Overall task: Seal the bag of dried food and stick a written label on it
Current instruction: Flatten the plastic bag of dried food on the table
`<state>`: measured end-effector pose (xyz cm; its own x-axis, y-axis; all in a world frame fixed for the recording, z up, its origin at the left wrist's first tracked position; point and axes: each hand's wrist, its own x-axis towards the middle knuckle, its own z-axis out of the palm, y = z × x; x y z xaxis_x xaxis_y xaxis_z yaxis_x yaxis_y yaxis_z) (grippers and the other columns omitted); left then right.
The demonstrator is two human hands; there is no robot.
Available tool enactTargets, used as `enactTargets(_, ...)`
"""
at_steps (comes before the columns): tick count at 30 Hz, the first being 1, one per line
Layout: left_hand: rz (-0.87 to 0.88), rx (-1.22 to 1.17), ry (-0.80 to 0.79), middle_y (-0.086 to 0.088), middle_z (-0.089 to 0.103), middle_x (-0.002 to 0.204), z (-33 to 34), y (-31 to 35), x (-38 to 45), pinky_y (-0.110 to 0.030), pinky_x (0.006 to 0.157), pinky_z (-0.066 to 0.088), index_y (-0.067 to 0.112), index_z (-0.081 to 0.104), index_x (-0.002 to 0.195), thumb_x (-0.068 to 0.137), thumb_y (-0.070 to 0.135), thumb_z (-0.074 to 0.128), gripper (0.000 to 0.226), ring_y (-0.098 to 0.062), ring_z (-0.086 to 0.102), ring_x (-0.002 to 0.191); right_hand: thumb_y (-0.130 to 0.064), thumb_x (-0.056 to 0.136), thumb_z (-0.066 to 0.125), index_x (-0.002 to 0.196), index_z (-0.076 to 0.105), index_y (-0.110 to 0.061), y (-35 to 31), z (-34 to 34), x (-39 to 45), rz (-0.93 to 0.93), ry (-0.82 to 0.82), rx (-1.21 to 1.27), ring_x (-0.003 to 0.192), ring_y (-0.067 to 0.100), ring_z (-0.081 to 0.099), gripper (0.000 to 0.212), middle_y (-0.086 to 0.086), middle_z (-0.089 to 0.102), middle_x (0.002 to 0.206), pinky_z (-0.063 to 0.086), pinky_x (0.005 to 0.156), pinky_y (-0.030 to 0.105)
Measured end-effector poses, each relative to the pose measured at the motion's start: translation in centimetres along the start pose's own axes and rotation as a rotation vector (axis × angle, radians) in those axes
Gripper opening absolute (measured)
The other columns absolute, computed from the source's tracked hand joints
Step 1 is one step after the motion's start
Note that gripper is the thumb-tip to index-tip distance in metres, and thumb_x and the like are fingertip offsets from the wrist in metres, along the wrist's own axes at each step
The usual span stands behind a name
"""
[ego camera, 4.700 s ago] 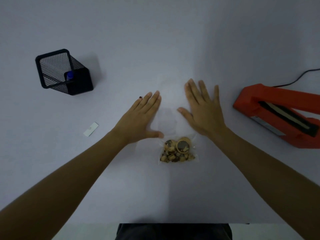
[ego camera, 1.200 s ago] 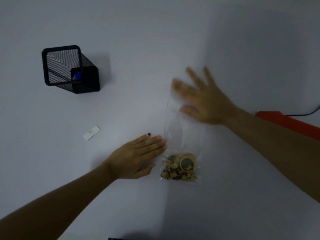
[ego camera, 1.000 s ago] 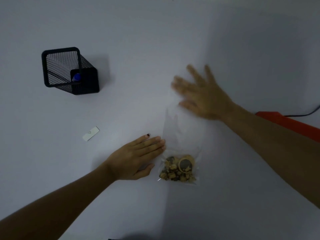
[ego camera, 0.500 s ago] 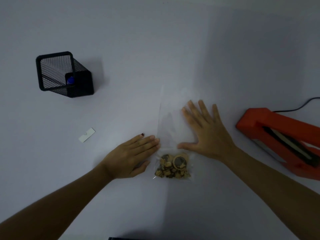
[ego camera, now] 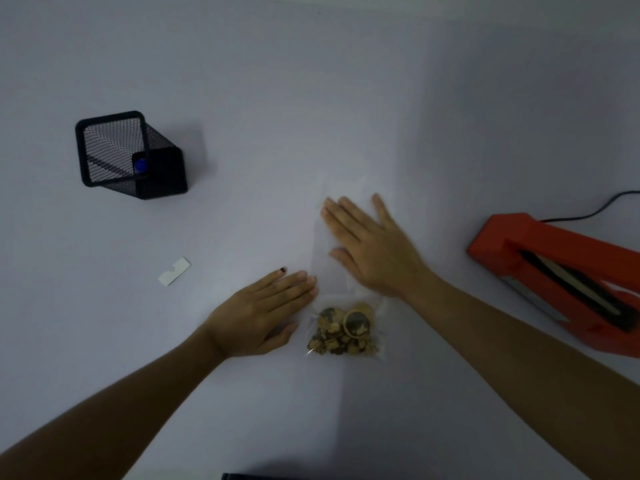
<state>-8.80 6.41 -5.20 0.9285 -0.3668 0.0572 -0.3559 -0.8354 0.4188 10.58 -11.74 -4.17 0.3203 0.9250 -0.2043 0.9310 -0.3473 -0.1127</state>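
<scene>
Everything sits on a plain white table that fills pretty much the whole view, lit unevenly so the right side and the near edge fall into a greyish shadow while the middle-left is a bit brighter. No walls or room to speak of, just tabletop, plus a dark sliver at the very bottom edge that I can't make out. The clear bag lies flat near the middle, running away from the person, with the dried food bunched at the near end and the rest of the plastic empty and flat. The right hand is spread flat, palm down, on the empty upper part of the bag, fingers apart, not gripping anything, just pressing. The left hand is also flat and open on the table, fingers together, its fingertips right at the bag's left edge; whether they actually overlap the plastic is hard to tell. Off to the left, well apart from the bag, there's a small white label lying on the table, and further back a black mesh pen holder with something blue-tipped inside. On the right edge is an orange heat sealer with a black cord trailing off behind it.
</scene>
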Motion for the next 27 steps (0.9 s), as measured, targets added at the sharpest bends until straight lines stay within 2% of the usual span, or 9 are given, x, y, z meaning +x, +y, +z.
enactTargets(4, -0.002, 0.004, 0.007, -0.011, 0.044, 0.145, 0.1, 0.0, 0.0, -0.042, 0.114, 0.033, 0.004, 0.049, 0.135, 0.093, 0.030, 0.054, 0.050, -0.023, 0.037, 0.139, -0.044, 0.102, 0.023, 0.153, 0.020, -0.019, 2.9, 0.2, 0.4, -0.035, -0.006, -0.106, 0.146, 0.027, 0.023, 0.057, 0.002, 0.023, 0.160, 0.006, 0.112, 0.064)
enactTargets(7, -0.008, 0.009, 0.004, -0.010, 0.043, 0.146, 0.2, 0.0, 0.1, -0.042, 0.115, 0.031, 0.004, 0.048, 0.136, 0.093, 0.031, 0.054, 0.051, -0.022, 0.036, 0.140, -0.045, 0.101, 0.020, 0.153, 0.019, -0.020, 5.3, 0.0, 0.9, 0.203, 0.017, -0.071, 0.147, 0.032, 0.020, 0.058, 0.005, 0.022, 0.160, 0.003, 0.112, 0.066)
enactTargets(10, -0.008, 0.005, 0.012, -0.010, 0.044, 0.146, 0.2, 0.0, 0.2, -0.042, 0.114, 0.032, 0.004, 0.049, 0.135, 0.092, 0.029, 0.055, 0.050, -0.022, 0.037, 0.139, -0.042, 0.102, 0.023, 0.152, 0.020, -0.012, 5.5, -0.3, 0.6, 0.373, 0.085, -0.016, 0.147, 0.032, 0.019, 0.059, 0.011, 0.020, 0.160, 0.005, 0.115, 0.063)
enactTargets(13, -0.012, -0.008, 0.023, -0.010, 0.044, 0.146, 0.2, 0.1, 0.2, -0.042, 0.114, 0.033, 0.004, 0.049, 0.135, 0.092, 0.028, 0.056, 0.050, -0.022, 0.037, 0.139, -0.030, 0.100, 0.042, 0.148, 0.031, -0.007, 2.7, -0.9, -1.4, 0.608, 0.298, 0.246, 0.139, 0.033, 0.034, 0.055, 0.019, 0.035, 0.152, 0.024, 0.115, 0.053)
enactTargets(16, -0.014, -0.007, 0.019, -0.010, 0.044, 0.145, 0.2, 0.1, 0.1, -0.042, 0.114, 0.033, 0.005, 0.049, 0.136, 0.092, 0.029, 0.055, 0.050, -0.022, 0.037, 0.139, -0.028, 0.094, 0.055, 0.141, 0.040, -0.010, -1.8, -1.8, -4.3, 0.928, 0.397, 0.609, 0.121, 0.029, 0.050, 0.052, 0.015, 0.048, 0.134, 0.044, 0.099, 0.038)
enactTargets(18, -0.011, -0.006, 0.014, -0.010, 0.044, 0.145, 0.2, 0.2, 0.1, -0.043, 0.113, 0.034, 0.005, 0.049, 0.136, 0.093, 0.029, 0.055, 0.050, -0.021, 0.037, 0.139, -0.027, 0.091, 0.060, 0.137, 0.044, -0.011, -4.1, -2.3, -5.4, 1.040, 0.334, 0.759, 0.110, 0.025, 0.055, 0.050, 0.012, 0.050, 0.125, 0.047, 0.091, 0.034)
enactTargets(21, -0.010, 0.006, 0.019, -0.010, 0.044, 0.146, 0.2, 0.1, 0.0, -0.043, 0.114, 0.033, 0.005, 0.048, 0.136, 0.093, 0.029, 0.055, 0.050, -0.022, 0.036, 0.140, -0.029, 0.086, 0.068, 0.131, 0.048, -0.014, -5.9, -2.6, -5.7, 1.068, 0.278, 0.896, 0.090, 0.018, 0.056, 0.052, 0.007, 0.056, 0.107, 0.049, 0.082, 0.030)
enactTargets(24, -0.003, 0.016, 0.021, -0.011, 0.041, 0.148, 0.2, 0.1, -0.1, -0.043, 0.115, 0.032, 0.004, 0.046, 0.138, 0.093, 0.030, 0.053, 0.052, -0.022, 0.035, 0.140, -0.027, 0.081, 0.073, 0.125, 0.050, -0.017, -5.9, -2.7, -5.6, 1.113, 0.282, 1.019, 0.078, 0.010, 0.055, 0.051, 0.002, 0.058, 0.096, 0.041, 0.066, 0.009)
enactTargets(27, 0.008, 0.014, 0.038, -0.013, 0.040, 0.148, 0.4, 0.2, 0.0, -0.044, 0.114, 0.033, 0.003, 0.045, 0.138, 0.093, 0.031, 0.054, 0.053, -0.023, 0.034, 0.141, -0.020, 0.078, 0.075, 0.103, 0.063, -0.017, -4.8, -2.7, -5.7, 1.131, 0.265, 1.129, 0.071, 0.006, 0.060, 0.028, -0.004, 0.065, 0.081, 0.039, 0.059, 0.005)
